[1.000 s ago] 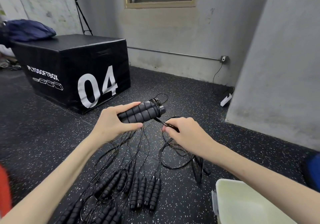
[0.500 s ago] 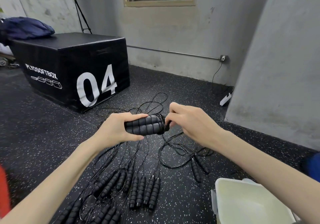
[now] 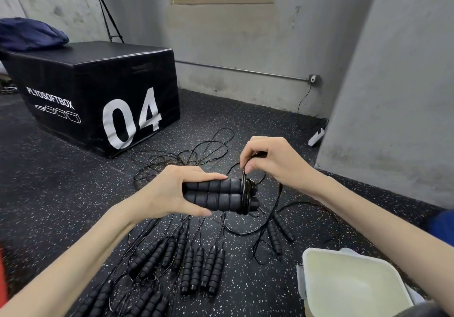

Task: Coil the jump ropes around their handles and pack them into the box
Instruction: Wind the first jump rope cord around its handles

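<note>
Our left hand (image 3: 169, 191) grips a pair of black foam handles (image 3: 213, 194) held side by side above the floor (image 3: 49, 194). Our right hand (image 3: 272, 162) pinches the thin black rope (image 3: 244, 176) at the coil wound round their end. More jump ropes (image 3: 196, 267) lie below, beside the pale box (image 3: 348, 284).

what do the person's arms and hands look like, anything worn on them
Both forearms are bare from wrist to frame edge. The left hand and right hand wear no gloves, rings, watch or bands that show. A blue sleeve edge shows by the right arm's upper part.
</note>
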